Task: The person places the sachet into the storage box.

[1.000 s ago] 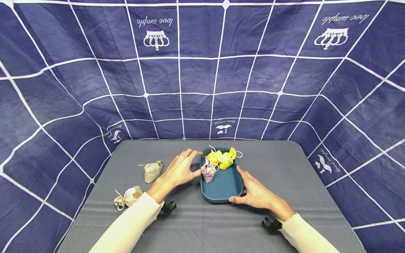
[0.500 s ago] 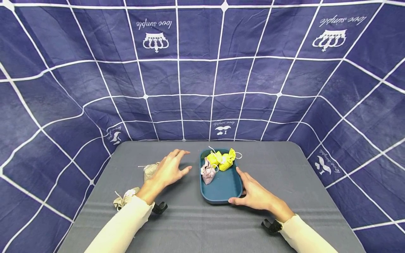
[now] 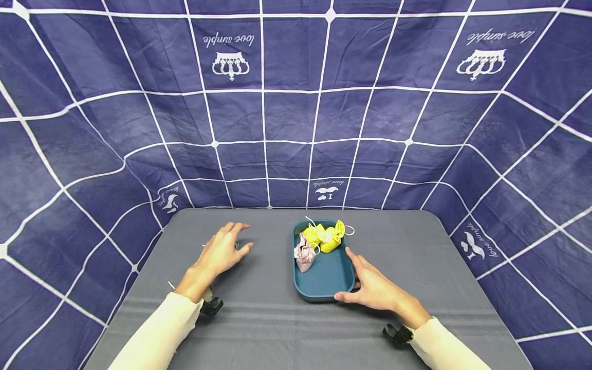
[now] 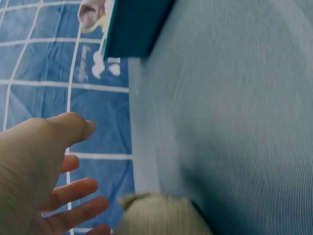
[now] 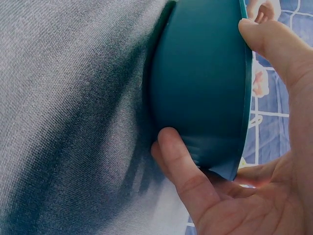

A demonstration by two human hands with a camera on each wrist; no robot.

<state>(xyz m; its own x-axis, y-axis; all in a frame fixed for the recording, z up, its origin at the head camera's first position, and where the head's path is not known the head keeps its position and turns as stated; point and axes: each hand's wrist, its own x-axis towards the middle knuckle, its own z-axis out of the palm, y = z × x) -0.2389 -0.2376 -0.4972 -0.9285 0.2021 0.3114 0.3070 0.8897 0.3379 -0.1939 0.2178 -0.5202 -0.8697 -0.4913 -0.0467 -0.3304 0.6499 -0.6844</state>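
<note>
My left hand [image 3: 216,255] hovers over the left of the table, thumb and fingers spread apart with nothing between them. Under it lies a beige drawstring pouch [image 4: 161,216], mostly covered by the hand in the head view. Behind my left wrist another beige pouch [image 3: 207,294] is nearly hidden. The right hand [image 3: 376,287] holds the near right side of a dark blue box [image 3: 326,282], thumb at the rim and fingers around the outer wall. Inside the box, two yellow pouches [image 3: 332,239] sit at the far end, and a pink pouch [image 3: 304,258] leans at the left wall.
A grey cloth-covered table [image 3: 277,329] bears everything. Blue curtains [image 3: 287,113] with white grid lines rise at the back and both sides. Each wrist wears a black strap [image 3: 396,334]. A white cord from one yellow pouch hangs over the box's right rim.
My left hand has moved left, away from the box and the pink pouch, to above the beige pouches. The right hand stays at the box.
</note>
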